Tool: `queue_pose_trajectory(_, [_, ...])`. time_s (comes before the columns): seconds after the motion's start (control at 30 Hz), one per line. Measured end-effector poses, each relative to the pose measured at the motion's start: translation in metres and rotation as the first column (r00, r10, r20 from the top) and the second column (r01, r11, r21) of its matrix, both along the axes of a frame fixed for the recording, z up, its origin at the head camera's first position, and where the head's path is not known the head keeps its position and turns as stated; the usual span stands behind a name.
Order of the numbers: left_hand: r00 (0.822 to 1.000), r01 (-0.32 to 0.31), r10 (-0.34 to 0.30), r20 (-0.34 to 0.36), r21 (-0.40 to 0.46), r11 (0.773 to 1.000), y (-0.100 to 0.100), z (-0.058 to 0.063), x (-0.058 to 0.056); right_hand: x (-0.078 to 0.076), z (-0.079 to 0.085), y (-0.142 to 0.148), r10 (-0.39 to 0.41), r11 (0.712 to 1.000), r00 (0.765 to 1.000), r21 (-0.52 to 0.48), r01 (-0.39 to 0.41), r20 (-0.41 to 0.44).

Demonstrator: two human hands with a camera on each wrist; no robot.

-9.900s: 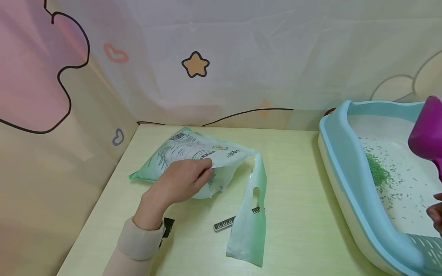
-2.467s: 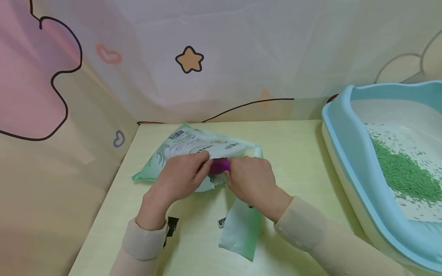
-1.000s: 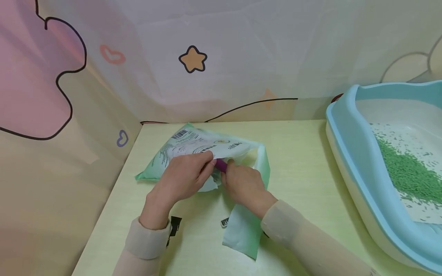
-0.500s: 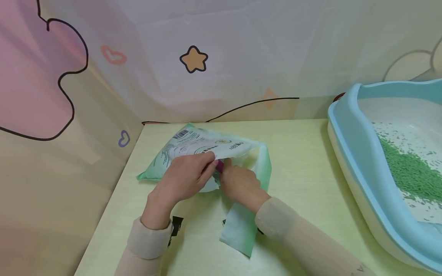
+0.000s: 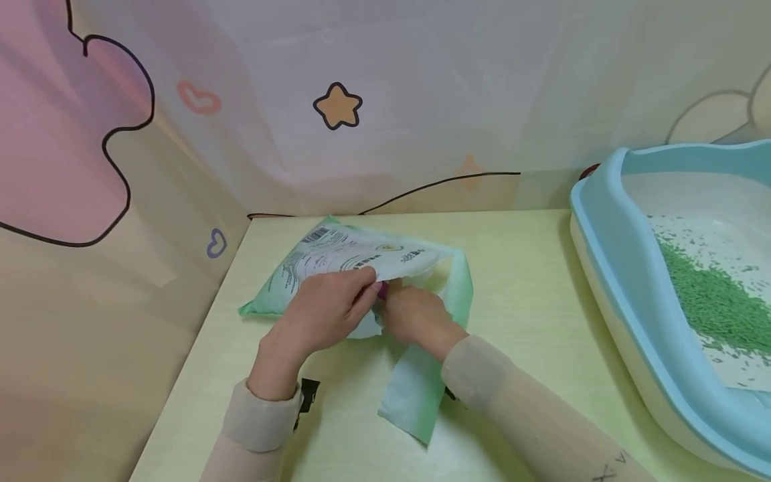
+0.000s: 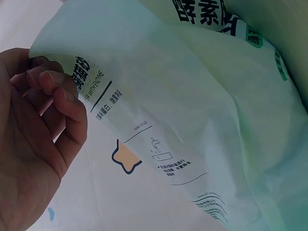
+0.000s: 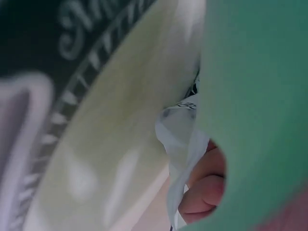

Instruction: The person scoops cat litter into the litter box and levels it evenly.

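Green-and-white printed plastic bag [image 5: 337,251], torn open, lies beneath and beyond the left hand [image 5: 325,301], whose thumb and fingers pinch its lip. Right hand [image 5: 415,311], at the mouth, curls round a mostly hidden purple plastic scoop [image 5: 383,290]. Bag judged limp, slippery; best held at that lip.

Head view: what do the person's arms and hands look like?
Pale beige left sleeve and right sleeve, with wide greyish left cuff and right cuff. Dark marks low on the right sleeve. Left hand and right hand ungloved.
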State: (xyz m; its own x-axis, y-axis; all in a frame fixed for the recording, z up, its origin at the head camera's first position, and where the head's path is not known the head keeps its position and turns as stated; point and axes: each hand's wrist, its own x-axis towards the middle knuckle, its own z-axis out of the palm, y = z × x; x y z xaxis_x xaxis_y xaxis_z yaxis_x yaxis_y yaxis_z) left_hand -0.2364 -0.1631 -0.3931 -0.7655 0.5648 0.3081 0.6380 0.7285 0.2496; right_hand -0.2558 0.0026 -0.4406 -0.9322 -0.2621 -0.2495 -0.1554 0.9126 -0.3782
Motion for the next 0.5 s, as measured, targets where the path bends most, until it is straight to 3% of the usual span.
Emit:
queue_pose_trajectory(0.2, [1.000, -0.004, 0.004, 0.014, 0.001, 1.000, -0.001, -0.002, -0.001, 0.003, -0.007, 0.004, -0.016, 1.000, 1.000, -0.023, 0.016, 0.004])
queue_pose_trajectory(0.5, [1.000, -0.012, 0.012, 0.025, -0.001, 1.000, -0.002, -0.001, -0.002, 0.010, -0.008, 0.012, -0.025, 0.998, 0.997, -0.054, 0.022, -0.069])
